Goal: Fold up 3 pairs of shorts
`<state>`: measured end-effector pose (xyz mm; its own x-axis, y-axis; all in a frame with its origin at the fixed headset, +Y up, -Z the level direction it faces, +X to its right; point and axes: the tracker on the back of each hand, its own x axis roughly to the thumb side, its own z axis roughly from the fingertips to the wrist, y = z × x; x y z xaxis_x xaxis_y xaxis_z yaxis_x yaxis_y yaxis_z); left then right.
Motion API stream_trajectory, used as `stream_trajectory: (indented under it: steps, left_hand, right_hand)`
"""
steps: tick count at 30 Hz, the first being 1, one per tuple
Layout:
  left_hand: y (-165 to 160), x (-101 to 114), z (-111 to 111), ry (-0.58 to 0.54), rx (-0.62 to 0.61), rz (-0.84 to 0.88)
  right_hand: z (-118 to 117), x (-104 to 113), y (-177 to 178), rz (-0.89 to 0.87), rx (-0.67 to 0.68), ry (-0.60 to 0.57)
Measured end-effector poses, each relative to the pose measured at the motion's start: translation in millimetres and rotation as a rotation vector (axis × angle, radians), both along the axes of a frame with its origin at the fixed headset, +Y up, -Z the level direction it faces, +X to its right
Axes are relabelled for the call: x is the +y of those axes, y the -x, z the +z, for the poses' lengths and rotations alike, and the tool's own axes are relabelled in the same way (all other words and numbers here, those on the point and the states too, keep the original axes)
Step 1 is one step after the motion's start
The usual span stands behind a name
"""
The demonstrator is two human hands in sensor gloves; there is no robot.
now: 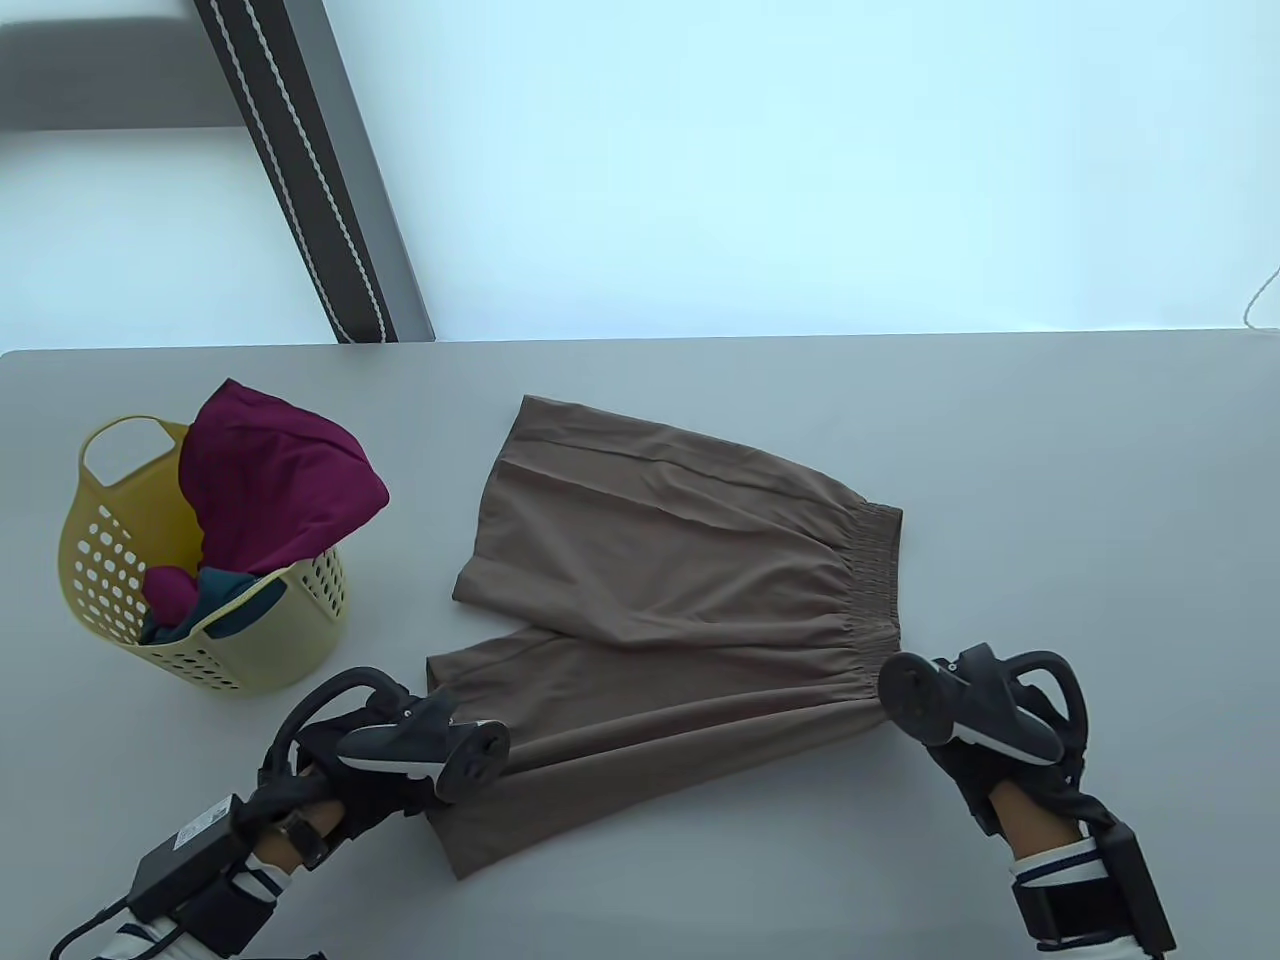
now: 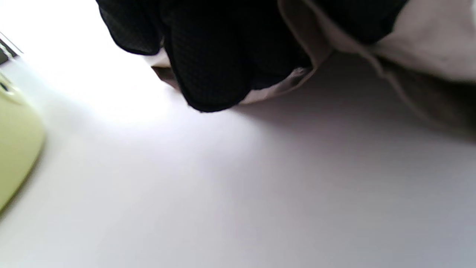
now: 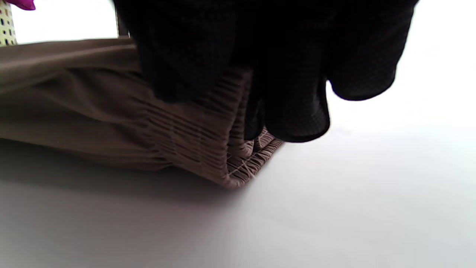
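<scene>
Your brown shorts lie spread flat on the surface at the centre, the elastic waistband toward 3 o'clock and both leg openings toward 9 o'clock. Your left hand sits at 7 o'clock on the hem of the nearer leg; in the left wrist view its fingers pinch the fabric edge, lifted slightly off the surface. Your right hand is at 4 o'clock at the near end of the waistband, its fingers curled round the gathered elastic. At 9 o'clock a yellow basket stands well apart from the shorts, holding a magenta garment and a dark teal one.
</scene>
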<state>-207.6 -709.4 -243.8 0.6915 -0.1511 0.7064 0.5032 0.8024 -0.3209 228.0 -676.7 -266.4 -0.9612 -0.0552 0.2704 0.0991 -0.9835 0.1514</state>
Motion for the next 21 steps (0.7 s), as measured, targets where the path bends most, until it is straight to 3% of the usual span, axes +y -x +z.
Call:
stream_trajectory:
  steps: [3, 4, 8, 11, 16, 21]
  left_hand:
    - [1, 36, 11, 0.134, -0.055, 0.148]
    - [2, 50, 13, 0.136, -0.069, 0.208]
    - [2, 96, 2, -0.011, -0.041, 0.29]
    - [-5, 109, -24, -0.181, 0.061, 0.24]
    - [-25, 91, -76, -0.279, 0.246, 0.088]
    - [-36, 39, -112, -0.237, 0.368, -0.008]
  right_hand:
    - [4, 21, -24, -0.145, -0.01, 0.195]
    - [7, 29, -32, -0.208, -0.012, 0.18]
    - [-2, 47, -48, -0.351, -0.093, 0.086]
    - [-23, 44, -46, -0.305, -0.191, -0.011]
    - [-65, 19, -37, -0.265, -0.366, -0.141]
    - [-88, -26, -28, -0.185, -0.507, -0.143]
